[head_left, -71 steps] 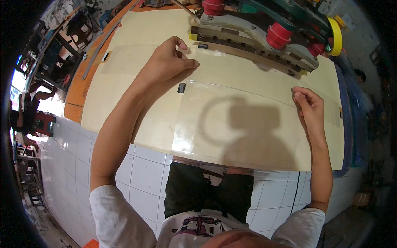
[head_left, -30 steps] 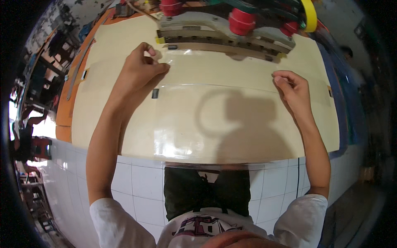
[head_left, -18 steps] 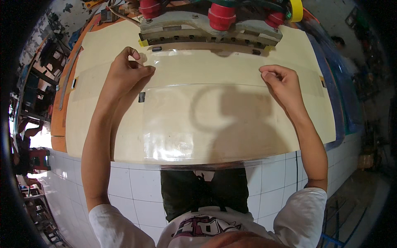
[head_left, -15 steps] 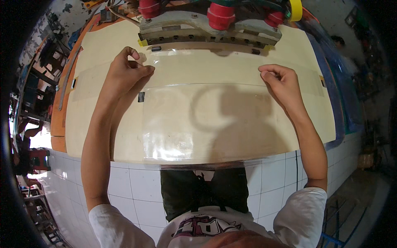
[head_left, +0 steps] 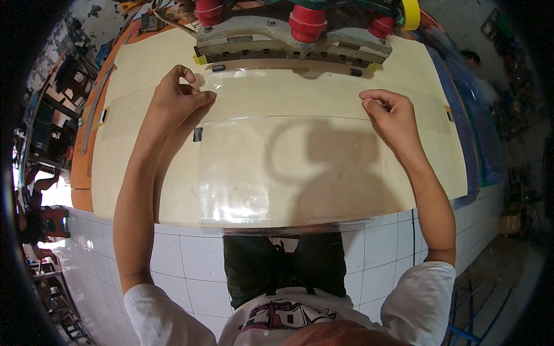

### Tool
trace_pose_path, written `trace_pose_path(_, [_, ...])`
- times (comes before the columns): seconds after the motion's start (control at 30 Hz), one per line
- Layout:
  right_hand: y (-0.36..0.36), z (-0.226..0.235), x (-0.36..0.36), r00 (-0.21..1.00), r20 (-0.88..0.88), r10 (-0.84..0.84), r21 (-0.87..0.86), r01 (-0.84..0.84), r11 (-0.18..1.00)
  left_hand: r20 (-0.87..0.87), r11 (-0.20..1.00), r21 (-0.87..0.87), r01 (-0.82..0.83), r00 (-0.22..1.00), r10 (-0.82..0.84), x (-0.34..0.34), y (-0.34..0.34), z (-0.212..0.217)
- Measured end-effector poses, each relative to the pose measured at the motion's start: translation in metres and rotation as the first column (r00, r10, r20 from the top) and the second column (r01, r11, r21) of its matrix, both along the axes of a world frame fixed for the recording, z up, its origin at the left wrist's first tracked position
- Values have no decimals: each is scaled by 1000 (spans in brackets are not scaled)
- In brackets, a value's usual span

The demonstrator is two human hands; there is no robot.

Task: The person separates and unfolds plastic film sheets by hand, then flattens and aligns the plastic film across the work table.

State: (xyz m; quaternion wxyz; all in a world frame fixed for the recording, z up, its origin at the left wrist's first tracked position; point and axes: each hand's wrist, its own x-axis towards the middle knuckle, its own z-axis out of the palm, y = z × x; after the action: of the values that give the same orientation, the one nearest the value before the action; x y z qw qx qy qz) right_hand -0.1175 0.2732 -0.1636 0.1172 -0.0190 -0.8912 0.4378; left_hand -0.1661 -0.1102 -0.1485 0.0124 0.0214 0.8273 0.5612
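A clear plastic sheet (head_left: 234, 193) lies over the cream board, glossy at its near left part and overhanging the board's front edge. Thumb and fingers of my left hand (head_left: 178, 99) are pinched together at the sheet's left side, close to the machine. Opposite it, my right hand (head_left: 395, 112) pinches at the right side, its fingertips closed. The film between the fingertips is so transparent that its edges barely show. Just beyond both hands stands the metal pressing bar (head_left: 288, 46) of a machine, with red insulators (head_left: 307, 23) on top.
The cream board (head_left: 138, 184) covers most of an orange-brown wooden table (head_left: 82, 173). Small black tabs (head_left: 198, 134) mark spots on the board. A metal ruler (head_left: 92, 118) lies at the left edge. Blue clear sheeting (head_left: 470, 138) hangs at the right. A yellow tape roll (head_left: 411, 14) is at the machine's right.
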Motion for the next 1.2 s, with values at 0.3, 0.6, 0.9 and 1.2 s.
trace_pose_path(0.3, [1, -2, -1, 998, -37, 50, 45, -48, 998, -28, 988, 148, 36, 999, -32, 13, 4, 6])
trace_pose_path(0.6, [-4, 0, -1, 1000, 3, 1, 6, -1, 1000, -56, 962, 265, 66, 997, -53, 8, -5, -5])
trace_pose_path(0.9, [3, -7, -7, 1000, 17, 13, -66, -12, 998, -55, 981, 182, 61, 997, -52, 4, -7, -9])
trace_pose_path(1.2, [0, -4, -5, 1000, 14, 23, -131, -21, 991, -41, 983, 167, 82, 996, -76, 5, -8, -5])
